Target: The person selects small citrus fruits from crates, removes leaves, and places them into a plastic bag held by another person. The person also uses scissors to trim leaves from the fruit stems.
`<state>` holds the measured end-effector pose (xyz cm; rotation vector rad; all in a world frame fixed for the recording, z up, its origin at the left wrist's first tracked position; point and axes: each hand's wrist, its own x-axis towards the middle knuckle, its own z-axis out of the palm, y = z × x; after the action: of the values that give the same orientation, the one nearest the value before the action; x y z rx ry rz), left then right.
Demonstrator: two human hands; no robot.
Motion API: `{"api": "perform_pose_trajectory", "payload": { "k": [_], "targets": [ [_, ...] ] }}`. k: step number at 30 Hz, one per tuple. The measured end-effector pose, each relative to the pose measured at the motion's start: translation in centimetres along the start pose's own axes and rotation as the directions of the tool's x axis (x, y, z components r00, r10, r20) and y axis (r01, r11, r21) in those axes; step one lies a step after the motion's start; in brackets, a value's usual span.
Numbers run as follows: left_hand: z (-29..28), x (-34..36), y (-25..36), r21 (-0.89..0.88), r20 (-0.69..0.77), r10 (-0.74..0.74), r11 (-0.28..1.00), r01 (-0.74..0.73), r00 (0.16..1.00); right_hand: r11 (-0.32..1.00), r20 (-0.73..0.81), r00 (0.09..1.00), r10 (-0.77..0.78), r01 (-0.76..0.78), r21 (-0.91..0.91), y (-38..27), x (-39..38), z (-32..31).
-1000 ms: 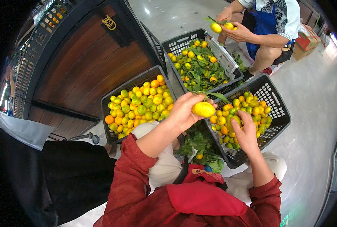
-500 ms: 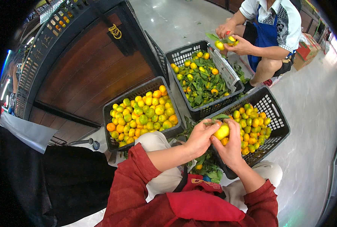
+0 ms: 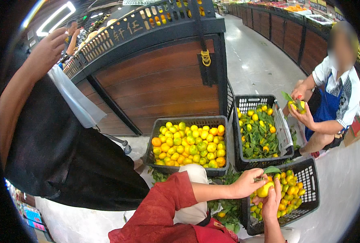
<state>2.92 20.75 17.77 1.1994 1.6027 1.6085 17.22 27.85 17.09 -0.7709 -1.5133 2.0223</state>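
Note:
A yellow mandarin point(image 3: 265, 189) with a green leaf point(image 3: 272, 170) at its top is held between my two hands, above a black crate point(image 3: 314, 184). My right hand point(image 3: 271, 204) is closed around the fruit from the right and below. From the left, my left hand point(image 3: 244, 185) pinches at the leafy stem; whether its fingertips hold anything else is hidden. Under my hands, the crate contains many yellow, orange and green mandarins point(image 3: 289, 194).
A black crate point(image 3: 188, 120) of mandarins stands left, another crate point(image 3: 254, 98) of leafy mandarins beyond. Loose leaves point(image 3: 230, 214) lie between the crates. At right a seated person point(image 3: 329, 101) in a blue apron holds leafy fruit. Someone in black clothing point(image 3: 78, 158) stands close at left.
My view has turned left and up, so the crates and my hands appear further right. The person in black shows more fully, one arm raised. My hands still hold the mandarin.

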Motion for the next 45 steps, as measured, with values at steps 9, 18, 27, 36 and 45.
{"api": "perform_pose_trajectory", "payload": {
  "k": [9, 18, 27, 36, 45],
  "targets": [
    [0.4, 0.6, -2.0, -0.343, 0.119, -0.344, 0.866, 0.364, 0.931, 0.525, 0.239, 0.787, -0.568, 0.570, -0.632, -1.6, -0.8, 0.4],
    [1.0, 0.1, -0.8, 0.094, -0.005, 0.088, 0.992, -0.087, 0.996, 0.901, 0.037, 0.955, 0.296, -0.292, 0.322, -0.2, 1.0, -1.2],
    [1.9, 0.2, -0.3, -0.300, 0.058, -0.213, 0.928, 0.221, 0.975, 0.828, 0.137, 0.910, -0.391, 0.412, -0.380, -0.1, -0.2, -1.9],
    [1.8, -0.7, 1.1, 0.198, 0.178, 0.272, 0.932, -0.305, 0.946, 0.651, 0.350, 0.865, 0.359, -0.501, 0.571, 1.2, 0.2, -3.4],
    [0.3, -1.2, -1.1, 0.443, 0.886, -0.205, 0.637, -0.631, 0.416, 0.698, -0.296, 0.851, 0.434, -0.110, 0.707, 0.1, 0.4, -6.9]
  ]
}}
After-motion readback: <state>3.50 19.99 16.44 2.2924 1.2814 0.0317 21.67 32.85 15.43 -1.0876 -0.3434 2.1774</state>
